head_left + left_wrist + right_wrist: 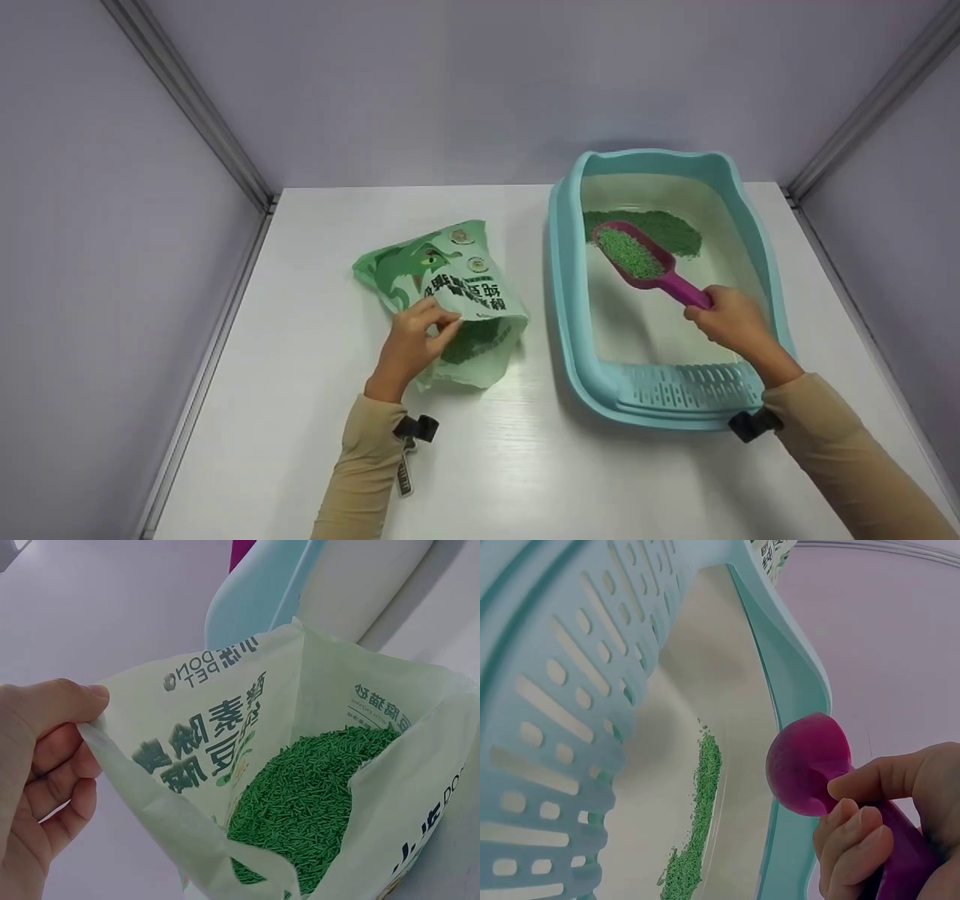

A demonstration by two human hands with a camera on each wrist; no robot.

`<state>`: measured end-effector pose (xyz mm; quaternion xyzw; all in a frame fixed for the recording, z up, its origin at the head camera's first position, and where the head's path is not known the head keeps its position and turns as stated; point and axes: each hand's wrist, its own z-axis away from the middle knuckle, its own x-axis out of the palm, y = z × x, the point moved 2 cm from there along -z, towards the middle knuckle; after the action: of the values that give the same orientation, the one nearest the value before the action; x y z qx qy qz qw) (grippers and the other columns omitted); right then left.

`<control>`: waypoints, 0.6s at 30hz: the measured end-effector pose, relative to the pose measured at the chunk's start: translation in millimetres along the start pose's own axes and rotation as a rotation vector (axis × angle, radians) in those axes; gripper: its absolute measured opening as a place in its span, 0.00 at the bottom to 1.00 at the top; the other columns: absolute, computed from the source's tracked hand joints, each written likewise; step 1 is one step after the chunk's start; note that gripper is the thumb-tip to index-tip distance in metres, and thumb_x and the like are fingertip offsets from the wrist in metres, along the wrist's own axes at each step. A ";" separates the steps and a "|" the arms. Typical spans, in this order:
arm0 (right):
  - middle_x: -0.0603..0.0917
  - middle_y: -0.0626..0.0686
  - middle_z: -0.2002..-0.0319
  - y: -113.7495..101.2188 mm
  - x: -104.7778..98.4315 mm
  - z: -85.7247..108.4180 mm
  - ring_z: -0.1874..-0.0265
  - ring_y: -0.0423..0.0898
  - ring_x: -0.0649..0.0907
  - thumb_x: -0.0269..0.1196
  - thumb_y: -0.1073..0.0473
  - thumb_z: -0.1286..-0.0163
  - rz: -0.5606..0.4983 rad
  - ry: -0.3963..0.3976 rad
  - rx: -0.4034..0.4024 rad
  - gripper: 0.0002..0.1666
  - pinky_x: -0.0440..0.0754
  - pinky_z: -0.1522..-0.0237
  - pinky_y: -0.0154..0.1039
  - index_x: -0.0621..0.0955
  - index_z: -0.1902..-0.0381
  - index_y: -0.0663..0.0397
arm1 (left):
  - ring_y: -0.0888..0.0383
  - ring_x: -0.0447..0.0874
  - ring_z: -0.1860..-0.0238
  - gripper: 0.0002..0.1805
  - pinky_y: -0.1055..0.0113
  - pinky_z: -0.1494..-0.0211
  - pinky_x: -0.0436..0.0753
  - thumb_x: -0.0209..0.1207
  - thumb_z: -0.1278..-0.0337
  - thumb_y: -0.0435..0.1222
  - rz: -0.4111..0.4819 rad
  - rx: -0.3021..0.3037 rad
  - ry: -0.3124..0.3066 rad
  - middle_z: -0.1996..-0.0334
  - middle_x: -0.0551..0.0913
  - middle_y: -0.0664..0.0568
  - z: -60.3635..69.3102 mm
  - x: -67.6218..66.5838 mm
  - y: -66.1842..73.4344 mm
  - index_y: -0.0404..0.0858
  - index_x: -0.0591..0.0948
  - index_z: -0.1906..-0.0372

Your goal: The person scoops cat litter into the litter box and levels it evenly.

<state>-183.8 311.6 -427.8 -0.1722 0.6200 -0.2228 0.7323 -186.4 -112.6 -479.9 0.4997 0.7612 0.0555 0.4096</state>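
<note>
My left hand (418,339) pinches the rim of a green bag of cat litter (469,281) between thumb and forefinger, and the bag's mouth gapes. Inside the bag, green pellets (300,802) show in the left wrist view. My right hand (729,319) grips the handle of a magenta scoop (664,274), which is heaped with green pellets (630,253) in the head view. The scoop is above a turquoise litter box (568,300). A strip of green pellets (697,817) lies on the box's pale floor, toward its far end.
The box has a slotted ledge (686,386) at its near side. Everything stands on a white table (315,300) with pale walls (420,90) at the back and sides. A small tag (405,478) lies by the left sleeve.
</note>
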 end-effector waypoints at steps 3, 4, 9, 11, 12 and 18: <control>0.77 0.54 0.79 -1.7 0.3 -5.3 0.82 0.42 0.74 0.56 0.59 0.35 0.002 -0.026 0.009 0.17 0.72 0.80 0.34 0.76 0.60 0.72 | 0.58 0.81 0.75 0.03 0.70 0.73 0.81 0.65 0.46 0.29 0.000 0.002 0.000 0.77 0.78 0.48 -0.1 0.4 0.2 0.32 0.86 0.70; 0.78 0.54 0.79 -2.4 0.4 -7.2 0.82 0.42 0.74 0.56 0.59 0.35 0.004 -0.033 0.012 0.18 0.72 0.80 0.34 0.76 0.59 0.73 | 0.58 0.81 0.75 0.02 0.70 0.73 0.81 0.66 0.47 0.29 0.001 0.004 0.004 0.77 0.78 0.48 0.0 0.5 0.2 0.32 0.86 0.70; 0.78 0.55 0.77 -5.5 0.8 -16.8 0.80 0.43 0.75 0.56 0.57 0.34 0.013 -0.075 0.032 0.20 0.73 0.79 0.33 0.76 0.58 0.73 | 0.58 0.81 0.76 0.02 0.71 0.73 0.80 0.67 0.52 0.26 0.009 0.017 0.026 0.77 0.78 0.49 0.3 1.8 -0.4 0.33 0.86 0.71; 0.78 0.56 0.76 -5.8 1.4 -20.6 0.80 0.43 0.75 0.56 0.56 0.34 0.013 -0.087 0.039 0.20 0.74 0.79 0.33 0.76 0.58 0.73 | 0.58 0.81 0.76 0.02 0.70 0.74 0.80 0.67 0.52 0.25 0.013 0.019 0.029 0.78 0.78 0.48 0.1 1.9 -0.2 0.33 0.86 0.71; 0.78 0.56 0.76 -5.8 1.8 -22.5 0.80 0.44 0.75 0.56 0.56 0.34 0.011 -0.093 0.043 0.20 0.74 0.78 0.33 0.76 0.58 0.73 | 0.58 0.81 0.76 0.02 0.69 0.74 0.81 0.67 0.52 0.25 0.014 0.019 0.030 0.78 0.78 0.48 0.1 1.9 -0.3 0.33 0.86 0.71; 0.79 0.56 0.75 -7.6 5.3 -32.9 0.80 0.43 0.76 0.56 0.57 0.35 0.011 -0.119 0.057 0.21 0.75 0.78 0.32 0.77 0.57 0.74 | 0.58 0.81 0.75 0.02 0.69 0.73 0.82 0.68 0.52 0.26 0.019 0.021 0.033 0.77 0.79 0.48 0.1 1.9 -1.0 0.33 0.86 0.71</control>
<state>-216.3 303.1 -433.8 -0.1607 0.5696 -0.2258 0.7738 -187.4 -111.6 -481.5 0.5101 0.7637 0.0596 0.3912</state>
